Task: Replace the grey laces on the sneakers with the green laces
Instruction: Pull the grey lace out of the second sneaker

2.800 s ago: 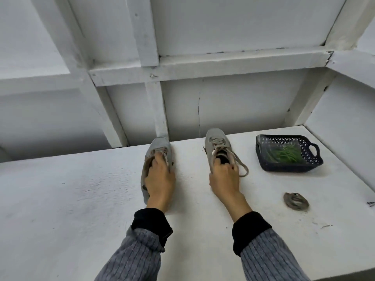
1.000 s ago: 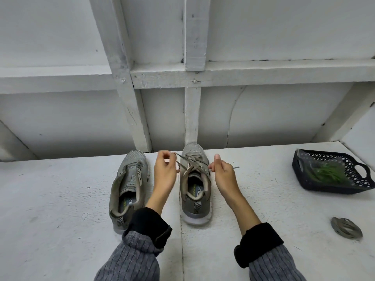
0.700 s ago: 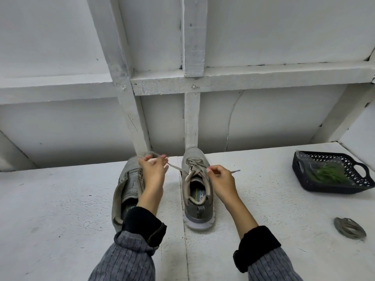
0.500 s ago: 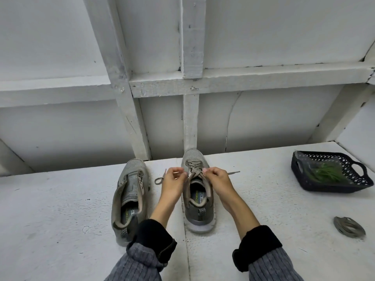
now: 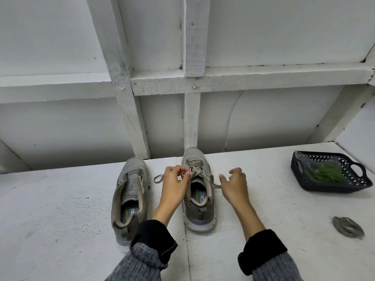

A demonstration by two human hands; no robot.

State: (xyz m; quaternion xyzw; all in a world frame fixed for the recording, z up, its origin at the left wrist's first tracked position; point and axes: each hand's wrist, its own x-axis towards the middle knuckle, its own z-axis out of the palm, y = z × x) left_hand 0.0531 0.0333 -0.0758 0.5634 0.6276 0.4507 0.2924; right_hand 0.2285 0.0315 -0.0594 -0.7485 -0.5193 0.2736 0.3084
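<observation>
A plain makeshift workspace, more like a shed or storage nook than a furnished room: a white-painted table (image 5: 60, 199) with a rough, scuffed top stands against a wall (image 5: 263, 33) of white boards braced by exposed wooden battens (image 5: 194, 37), their paint chipped and cracked.

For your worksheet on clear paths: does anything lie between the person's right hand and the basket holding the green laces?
Nothing visible does. The right hand hangs open beside the laced sneaker, and only bare white tabletop lies between it and the dark basket of green laces. The coiled grey lace sits nearer the viewer, off that line.
</observation>
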